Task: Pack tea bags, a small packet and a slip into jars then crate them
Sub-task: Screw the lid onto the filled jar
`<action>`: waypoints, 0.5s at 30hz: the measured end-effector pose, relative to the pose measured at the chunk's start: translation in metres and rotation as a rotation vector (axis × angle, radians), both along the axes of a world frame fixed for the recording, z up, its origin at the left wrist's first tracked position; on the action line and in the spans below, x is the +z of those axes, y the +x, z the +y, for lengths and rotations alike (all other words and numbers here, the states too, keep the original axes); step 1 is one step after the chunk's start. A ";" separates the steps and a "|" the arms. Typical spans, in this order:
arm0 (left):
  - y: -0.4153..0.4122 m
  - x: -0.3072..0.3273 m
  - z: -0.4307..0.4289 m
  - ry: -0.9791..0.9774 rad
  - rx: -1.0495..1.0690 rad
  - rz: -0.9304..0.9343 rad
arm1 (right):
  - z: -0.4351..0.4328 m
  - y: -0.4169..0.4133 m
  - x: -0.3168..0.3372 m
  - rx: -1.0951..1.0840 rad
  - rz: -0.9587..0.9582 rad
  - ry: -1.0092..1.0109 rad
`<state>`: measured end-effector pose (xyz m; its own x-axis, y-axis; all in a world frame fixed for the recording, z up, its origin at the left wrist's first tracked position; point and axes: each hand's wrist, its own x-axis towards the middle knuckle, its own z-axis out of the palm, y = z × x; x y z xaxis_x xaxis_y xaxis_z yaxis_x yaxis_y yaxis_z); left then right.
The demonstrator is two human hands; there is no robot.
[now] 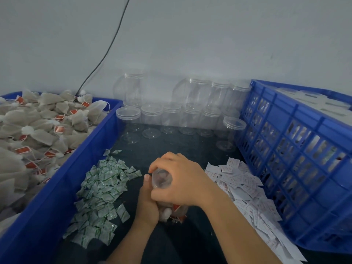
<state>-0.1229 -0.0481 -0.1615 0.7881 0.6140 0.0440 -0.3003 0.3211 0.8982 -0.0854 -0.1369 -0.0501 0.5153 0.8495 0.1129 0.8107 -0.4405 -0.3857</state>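
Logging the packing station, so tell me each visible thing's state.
Left bin: heaped with tea bags.
Held jar: tea bags inside, gripped by left hand and right hand.
Back jars: upright, empty.
Right crate: holds capped jars.
Packets: loose pile.
Slips: loose pile.

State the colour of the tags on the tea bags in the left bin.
The tags are orange-red, best seen in the head view.

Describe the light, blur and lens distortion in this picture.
Head view: light is dim, flat and bluish, with no hard shadows; the wide lens makes the crate on the right lean outward; the empty jars fade into the grey wall; print on the slips is too soft to read.
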 end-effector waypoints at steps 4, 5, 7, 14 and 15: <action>0.001 0.003 0.000 0.016 0.013 -0.020 | -0.004 0.000 -0.003 0.011 0.004 0.078; 0.001 0.004 0.002 0.018 -0.003 -0.024 | -0.005 0.000 -0.003 0.019 0.015 0.095; 0.002 0.004 0.003 0.067 -0.026 -0.023 | -0.007 -0.001 -0.002 0.038 0.020 0.116; -0.015 0.015 0.009 0.327 -0.123 -0.024 | -0.011 0.000 0.008 0.139 0.069 0.066; -0.015 0.017 0.009 0.244 -0.156 -0.051 | -0.011 -0.001 0.009 0.151 0.078 0.058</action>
<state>-0.1383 -0.0396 -0.1447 0.8653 0.4518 0.2172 -0.3108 0.1437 0.9396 -0.0861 -0.1480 -0.0414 0.3917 0.9110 0.1290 0.8324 -0.2912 -0.4715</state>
